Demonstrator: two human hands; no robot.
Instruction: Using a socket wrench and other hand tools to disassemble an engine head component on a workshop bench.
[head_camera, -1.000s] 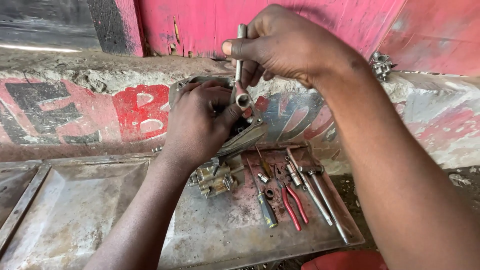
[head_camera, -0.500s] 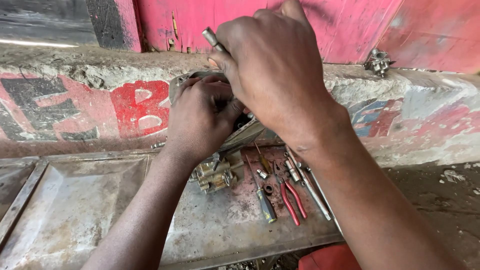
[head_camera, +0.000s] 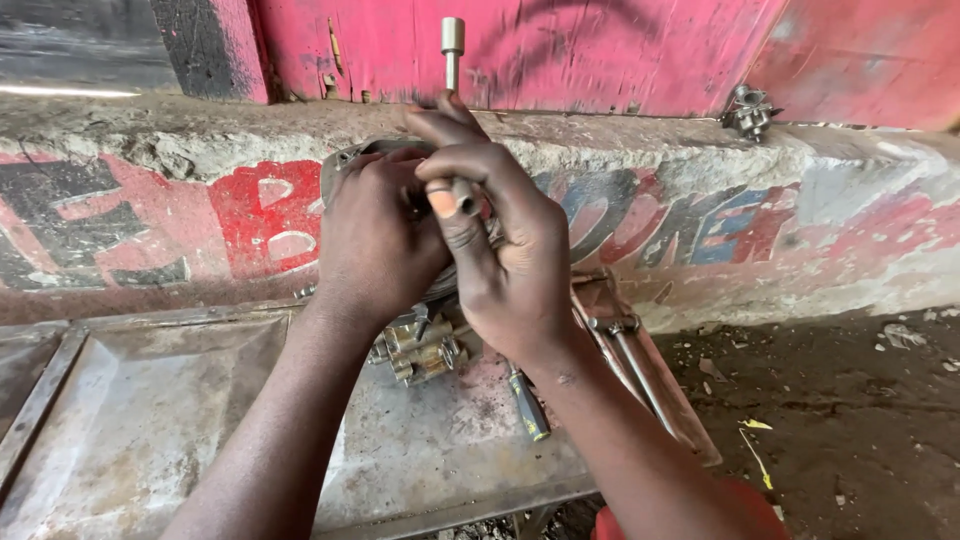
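My right hand (head_camera: 500, 245) is closed around a T-shaped metal socket wrench (head_camera: 452, 45), whose upper end sticks up above my fingers. My left hand (head_camera: 375, 240) grips a grey metal engine part (head_camera: 345, 160) held against the painted concrete ledge; most of that part is hidden behind both hands. The two hands touch each other at the part. Just below them, a small brass-coloured carburettor (head_camera: 418, 350) lies on the metal tray (head_camera: 150, 430).
A screwdriver with a dark and yellow handle (head_camera: 528, 405) and long metal tools (head_camera: 640, 365) lie on the tray under my right forearm. Another small metal part (head_camera: 750, 110) sits on the ledge at right. Dirt ground with debris lies at right.
My right hand has swung the wrench from pointing up-left to upright and dropped lower in front of the left hand. The left hand stays on the part.
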